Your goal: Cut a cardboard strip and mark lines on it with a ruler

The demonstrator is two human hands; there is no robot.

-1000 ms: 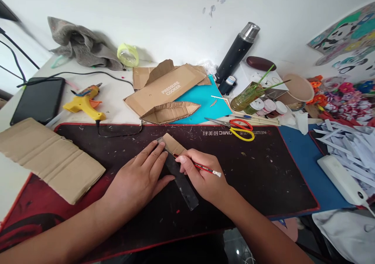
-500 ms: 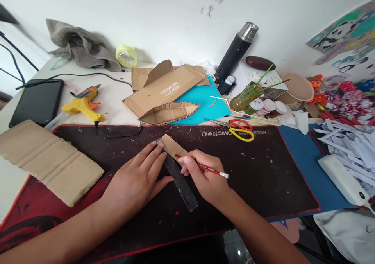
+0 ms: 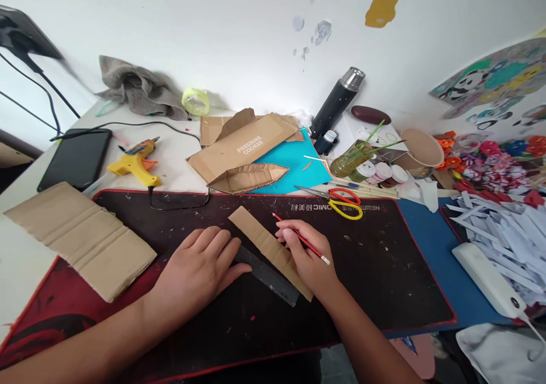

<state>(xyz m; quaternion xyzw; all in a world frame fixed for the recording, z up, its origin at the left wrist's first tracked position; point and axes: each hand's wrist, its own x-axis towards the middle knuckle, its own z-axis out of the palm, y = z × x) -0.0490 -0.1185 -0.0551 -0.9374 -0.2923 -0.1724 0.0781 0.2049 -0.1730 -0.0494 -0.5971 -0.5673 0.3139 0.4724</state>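
Observation:
My left hand [image 3: 200, 264] covers the upper end of a dark ruler [image 3: 273, 279], its fingers bent over it and the thumb alongside. The ruler lies slanted on the black desk mat. Just to its right is a narrow cardboard strip [image 3: 260, 237], with a gap of mat between the two. A red pencil [image 3: 305, 240] is held in my right hand [image 3: 311, 259], closed in a writing grip. Its tip is near the strip's right edge, and the hand covers part of the strip's lower half.
A folded cardboard piece [image 3: 81, 236] lies at the left, below a yellow glue gun [image 3: 139, 165]. Behind the mat are a boat-shaped cardboard piece [image 3: 247, 177], a flattened box [image 3: 243, 145] and scissors [image 3: 341, 201]. White paper strips [image 3: 503, 230] and a white device [image 3: 488, 281] occupy the right.
The ruler has moved off the cardboard strip to the left with my left hand, uncovering the strip. My right hand has lifted the pencil tip to the strip's right side. The camera view has tilted upward.

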